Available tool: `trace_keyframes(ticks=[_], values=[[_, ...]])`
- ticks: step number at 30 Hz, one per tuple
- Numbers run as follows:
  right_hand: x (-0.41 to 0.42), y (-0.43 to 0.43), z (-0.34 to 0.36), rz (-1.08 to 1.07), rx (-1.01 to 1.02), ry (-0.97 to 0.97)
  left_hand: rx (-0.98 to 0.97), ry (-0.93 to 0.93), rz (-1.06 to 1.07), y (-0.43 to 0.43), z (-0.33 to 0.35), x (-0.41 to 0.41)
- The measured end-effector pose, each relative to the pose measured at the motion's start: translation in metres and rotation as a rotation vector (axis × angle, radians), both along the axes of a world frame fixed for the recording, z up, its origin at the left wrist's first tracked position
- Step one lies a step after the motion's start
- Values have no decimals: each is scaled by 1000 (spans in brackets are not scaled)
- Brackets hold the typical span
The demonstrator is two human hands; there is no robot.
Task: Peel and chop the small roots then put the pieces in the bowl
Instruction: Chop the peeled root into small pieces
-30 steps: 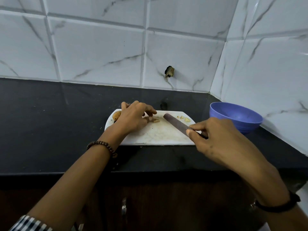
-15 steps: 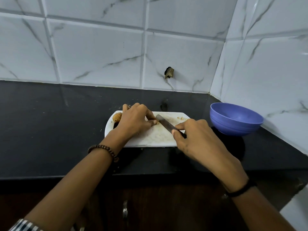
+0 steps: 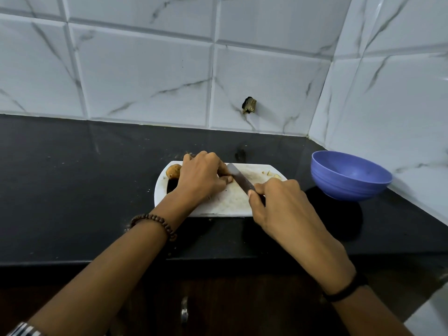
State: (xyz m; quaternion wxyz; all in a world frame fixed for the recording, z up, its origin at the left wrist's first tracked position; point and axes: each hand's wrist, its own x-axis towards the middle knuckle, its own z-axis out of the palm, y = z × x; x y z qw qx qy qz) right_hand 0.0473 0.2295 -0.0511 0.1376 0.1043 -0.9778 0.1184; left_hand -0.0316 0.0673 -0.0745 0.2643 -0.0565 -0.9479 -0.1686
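A white cutting board [image 3: 232, 204] lies on the black counter. My left hand [image 3: 201, 177] presses a small peeled root piece [image 3: 229, 179] down on the board, mostly hidden under the fingers. My right hand [image 3: 278, 204] grips the handle of a knife [image 3: 240, 178], whose blade rests against the root right beside my left fingertips. A brown unpeeled root [image 3: 173, 171] sits at the board's far left corner. A few pale chopped pieces [image 3: 272, 174] lie at the board's far right corner. The blue bowl [image 3: 349, 175] stands to the right of the board.
The black counter [image 3: 72, 190] stretches left of the board. White marble tiles form the back wall and the right side wall, which meet in a corner behind the bowl. A dark hole [image 3: 249, 105] marks the back wall. A cabinet handle [image 3: 184, 311] shows below the counter edge.
My right hand moved the knife left across the board until the blade met the root held by my left hand. The left hand stayed in place.
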Motion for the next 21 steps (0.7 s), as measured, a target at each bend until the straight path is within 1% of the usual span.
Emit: trace_keyframes(ticks=[9,14,21], values=[[11,-29,13,16,193,-8,-20,22,15,0,0,0],[20,-30,14,50,222,-48,-6,41,1,1,0,2],[40,-7,19,51,252,-72,29,-19,16,-1,1,3]])
